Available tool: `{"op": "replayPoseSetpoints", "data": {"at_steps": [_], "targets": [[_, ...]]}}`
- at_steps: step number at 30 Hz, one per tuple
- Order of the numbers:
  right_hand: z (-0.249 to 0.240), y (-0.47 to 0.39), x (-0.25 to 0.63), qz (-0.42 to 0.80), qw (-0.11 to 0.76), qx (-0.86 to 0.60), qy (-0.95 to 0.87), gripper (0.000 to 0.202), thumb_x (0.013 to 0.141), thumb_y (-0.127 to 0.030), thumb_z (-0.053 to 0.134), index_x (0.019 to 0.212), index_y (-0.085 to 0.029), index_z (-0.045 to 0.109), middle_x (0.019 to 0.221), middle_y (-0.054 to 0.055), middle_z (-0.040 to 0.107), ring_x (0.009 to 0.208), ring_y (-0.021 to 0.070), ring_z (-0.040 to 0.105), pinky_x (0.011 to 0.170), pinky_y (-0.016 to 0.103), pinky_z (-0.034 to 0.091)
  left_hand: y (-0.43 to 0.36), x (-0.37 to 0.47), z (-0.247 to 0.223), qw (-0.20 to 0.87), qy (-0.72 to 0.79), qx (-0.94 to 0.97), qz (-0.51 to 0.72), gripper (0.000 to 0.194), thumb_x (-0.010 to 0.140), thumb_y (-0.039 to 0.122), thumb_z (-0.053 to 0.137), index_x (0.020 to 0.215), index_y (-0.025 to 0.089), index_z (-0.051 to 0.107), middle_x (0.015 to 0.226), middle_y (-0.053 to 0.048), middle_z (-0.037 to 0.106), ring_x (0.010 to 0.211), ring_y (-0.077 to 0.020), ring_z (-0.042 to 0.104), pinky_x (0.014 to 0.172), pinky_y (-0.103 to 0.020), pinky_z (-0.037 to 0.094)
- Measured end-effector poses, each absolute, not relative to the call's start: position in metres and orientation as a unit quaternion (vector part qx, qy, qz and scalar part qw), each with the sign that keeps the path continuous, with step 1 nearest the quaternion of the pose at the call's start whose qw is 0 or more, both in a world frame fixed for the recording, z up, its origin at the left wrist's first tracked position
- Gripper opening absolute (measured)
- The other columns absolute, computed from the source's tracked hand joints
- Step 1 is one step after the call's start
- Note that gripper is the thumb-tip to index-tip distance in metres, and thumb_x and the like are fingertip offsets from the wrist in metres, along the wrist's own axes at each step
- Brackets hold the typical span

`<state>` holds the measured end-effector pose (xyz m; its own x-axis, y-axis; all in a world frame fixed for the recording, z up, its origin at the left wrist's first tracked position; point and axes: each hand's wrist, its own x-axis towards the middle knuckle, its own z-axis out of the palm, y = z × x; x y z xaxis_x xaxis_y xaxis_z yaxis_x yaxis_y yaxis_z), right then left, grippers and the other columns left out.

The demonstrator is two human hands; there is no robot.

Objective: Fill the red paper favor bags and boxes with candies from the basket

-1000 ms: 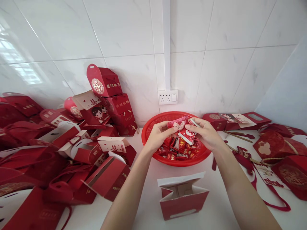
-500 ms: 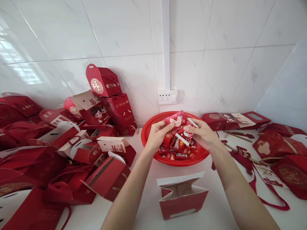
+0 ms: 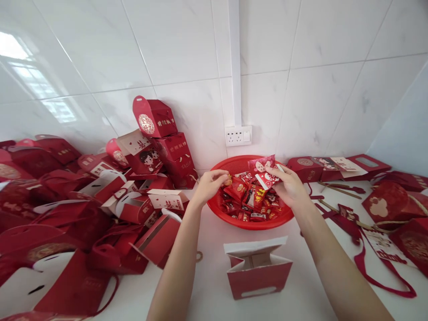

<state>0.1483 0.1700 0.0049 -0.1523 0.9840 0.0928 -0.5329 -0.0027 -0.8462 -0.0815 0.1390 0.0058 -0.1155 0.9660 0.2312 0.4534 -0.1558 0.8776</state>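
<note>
My right hand (image 3: 286,183) is closed on two red-and-white candy packets (image 3: 266,179), one pink with a printed pattern, over the right part of the red plastic basket (image 3: 250,225). At the basket's left rim, my left hand (image 3: 212,185) pinches a small wrapped candy (image 3: 228,179), partly hidden by the fingers. Several red candy packets (image 3: 237,189) lie in the basket between and below the hands. In front of the basket, a red paper box (image 3: 259,280) stands upright with its top open and its pale inside showing.
Many red boxes (image 3: 120,249) are heaped at the left, with a stack of boxes (image 3: 175,147) against the tiled wall. More boxes (image 3: 304,169), red ribbons (image 3: 384,272) and a red bag (image 3: 384,203) lie at the right. A socket (image 3: 238,136) is on the wall.
My left hand has let go of the pink packet and moved left to the basket rim, onto a small candy. The pink packet is now in my right hand. The view has shifted slightly left.
</note>
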Motion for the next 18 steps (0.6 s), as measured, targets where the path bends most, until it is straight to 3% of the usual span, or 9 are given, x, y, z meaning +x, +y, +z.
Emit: {"op": "replayPoseSetpoints", "data": {"at_steps": [3,7,9,13,18], "targets": [[0.004,0.171,0.150,0.644,0.578,-0.318,-0.387,0.042,0.041,-0.031,0.097,0.075,-0.018,0.077,0.073,0.001,0.075,0.065,0.0172,0.065,0.062,0.030,0.052,0.144,-0.082,0.006,0.195,0.674,0.660,0.270,0.022,0.082,0.023,0.053,0.079,0.015,0.074,0.086,-0.005,0.076,0.085,-0.0200,0.067,0.076,-0.027,0.052],[0.003,0.172,0.152,0.627,0.581,-0.342,-0.390,0.043,0.036,-0.028,0.097,0.073,-0.018,0.076,0.070,0.001,0.074,0.063,0.0180,0.065,0.059,0.030,0.052,0.160,-0.075,0.010,0.188,0.702,0.677,0.115,0.012,0.072,0.017,0.058,0.063,0.016,0.066,0.068,-0.005,0.069,0.072,-0.0213,0.065,0.066,-0.027,0.048],[0.001,0.173,0.153,0.612,0.588,-0.352,-0.396,0.042,0.036,-0.027,0.096,0.072,-0.019,0.075,0.068,0.001,0.074,0.063,0.0191,0.066,0.060,0.030,0.052,0.170,-0.070,0.009,0.191,0.709,0.677,0.047,0.008,0.065,0.015,0.064,0.071,0.016,0.068,0.073,-0.007,0.072,0.075,-0.0241,0.067,0.068,-0.029,0.050],[-0.002,0.176,0.153,0.605,0.594,-0.343,-0.404,0.043,0.038,-0.028,0.096,0.075,-0.020,0.075,0.069,0.000,0.074,0.068,0.0222,0.069,0.063,0.032,0.053,0.183,-0.059,0.000,0.208,0.697,0.685,-0.040,0.029,0.057,0.020,0.077,0.085,0.015,0.072,0.089,-0.014,0.077,0.085,-0.0294,0.071,0.078,-0.034,0.055],[-0.003,0.177,0.153,0.603,0.608,-0.331,-0.397,0.043,0.039,-0.032,0.095,0.076,-0.021,0.076,0.072,0.001,0.075,0.071,0.0239,0.071,0.062,0.033,0.054,0.184,-0.057,-0.008,0.210,0.655,0.725,0.035,0.038,0.069,0.019,0.068,0.107,0.018,0.072,0.118,-0.009,0.075,0.103,-0.0244,0.070,0.091,-0.028,0.054]]}}
